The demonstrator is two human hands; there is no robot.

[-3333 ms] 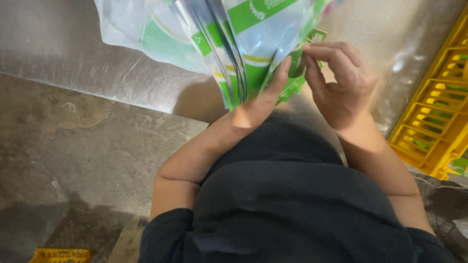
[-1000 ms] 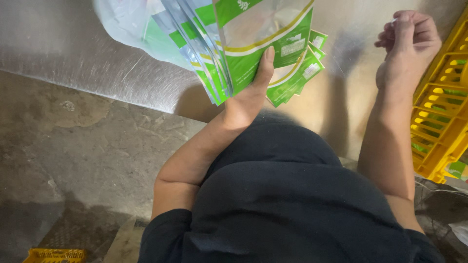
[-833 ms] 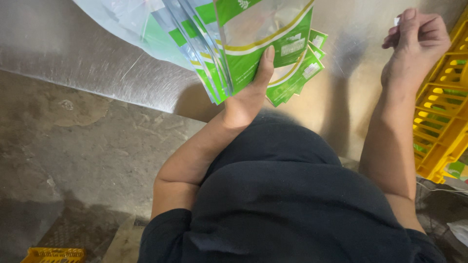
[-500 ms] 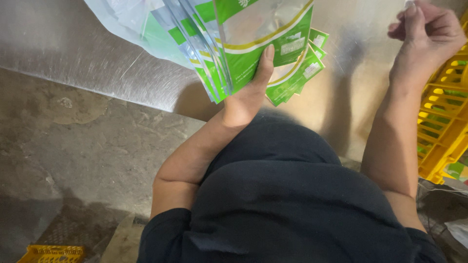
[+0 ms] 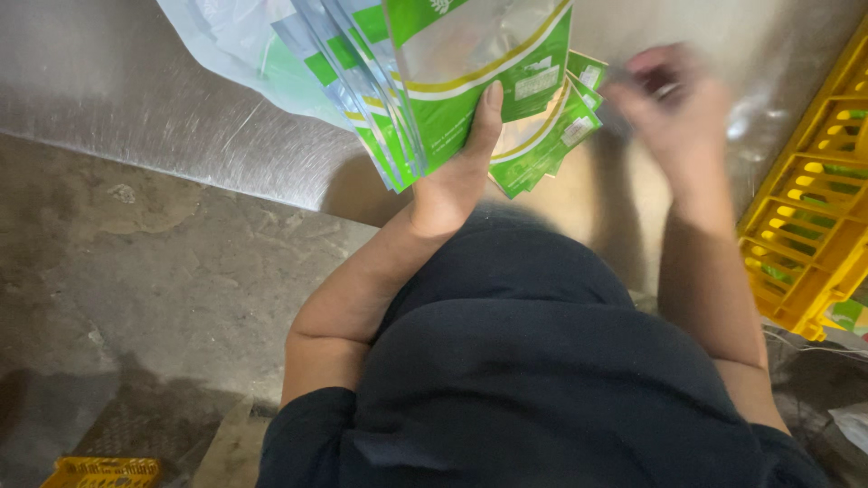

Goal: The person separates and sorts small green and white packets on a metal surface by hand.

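Back from the far right, the right hand (image 5: 674, 113) now hovers blurred just beside the pouches, above the counter; whether its fingers pinch anything I cannot tell. Nearest the camera is the person's dark shirt (image 5: 542, 380), with both bare forearms reaching forward from it. To the left lies a stained concrete floor (image 5: 136, 271), and a small yellow crate (image 5: 104, 472) sits at the lower left corner. The left hand (image 5: 457, 172) grips a fanned stack of pouches (image 5: 452, 90) from below, thumb pressed up along the front pouch, fingers hidden behind. The pouches stand on end over the counter's near edge, long axis running away from the person, tops pointing to the far side and tilted slightly left. Each is green and white with a clear window, a curved yellow stripe and a pale rectangular label near its lower right corner. Beneath them spreads the scratched steel counter (image 5: 181, 126). At the right edge stands a yellow slatted crate (image 5: 809, 244).
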